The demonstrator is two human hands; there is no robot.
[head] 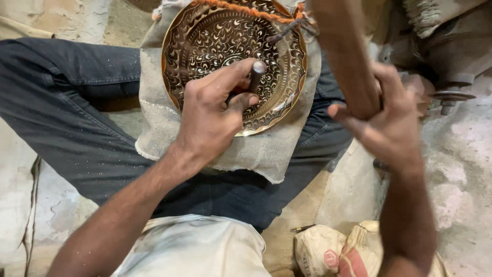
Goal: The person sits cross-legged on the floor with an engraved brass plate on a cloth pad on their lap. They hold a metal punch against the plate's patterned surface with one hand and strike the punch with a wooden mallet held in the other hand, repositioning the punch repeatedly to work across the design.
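Engraving step underway: left hand [210, 118] clamped around steel punch [255, 77], tip set on chased brass plate [233, 38] resting on lap cloth [256, 151]; right hand [389, 120] gripping wooden mallet handle [343, 56], seemingly raised. Next needs a square, measured strike.

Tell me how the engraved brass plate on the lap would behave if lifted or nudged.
The engraved brass plate looks like rigid metal, so probably stiff and fairly heavy for its size. Its polished, shiny rim may be slippery. Resting on the cloth, with the left hand pressing a punch, it likely stays put.
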